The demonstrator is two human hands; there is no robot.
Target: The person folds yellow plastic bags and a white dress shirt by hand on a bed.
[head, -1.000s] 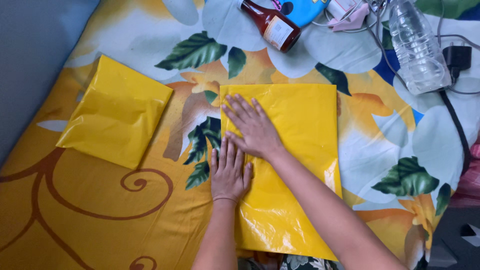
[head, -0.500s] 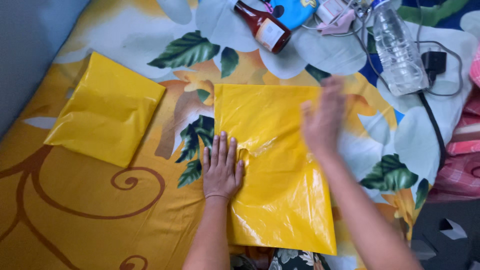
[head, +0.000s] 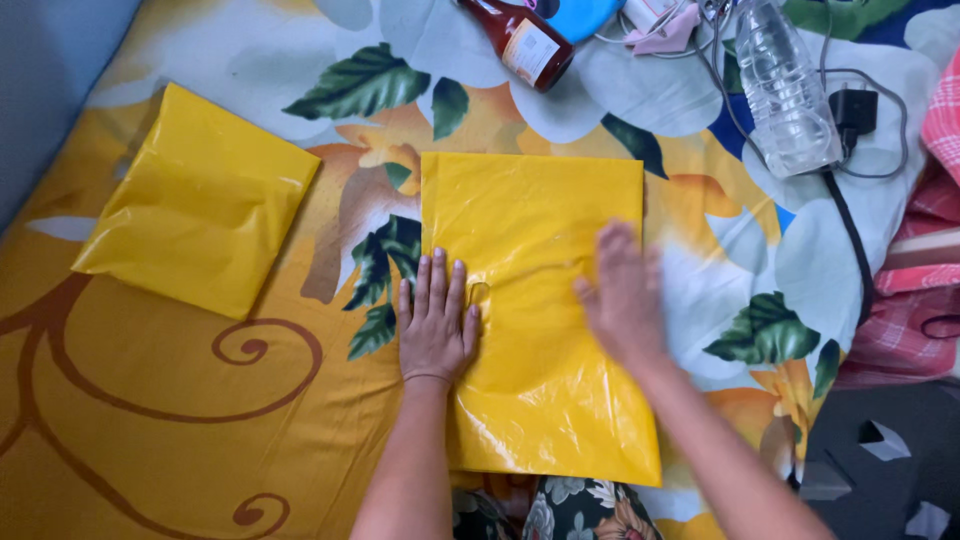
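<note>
Smoothing step, by the look of it. L hand [head: 436, 325] lay flat, fingers together, palm down on the left edge of the yellow plastic mailer bag [head: 540, 300], pinning it to the floral bedsheet [head: 200, 420]. R hand [head: 622, 295] was blurred, open and spread over the bag's right half, gripping nothing; contact w/ the plastic couldn't be judged. Bag sat directly under both hands. A second yellow bag [head: 200, 205] lay well to the left of the L hand. Sauce bottle [head: 520, 40] & clear water bottle [head: 785, 90] beyond the fingertips. Next move prob. needs firm even pressure outward, L hand holding the edge.
</note>
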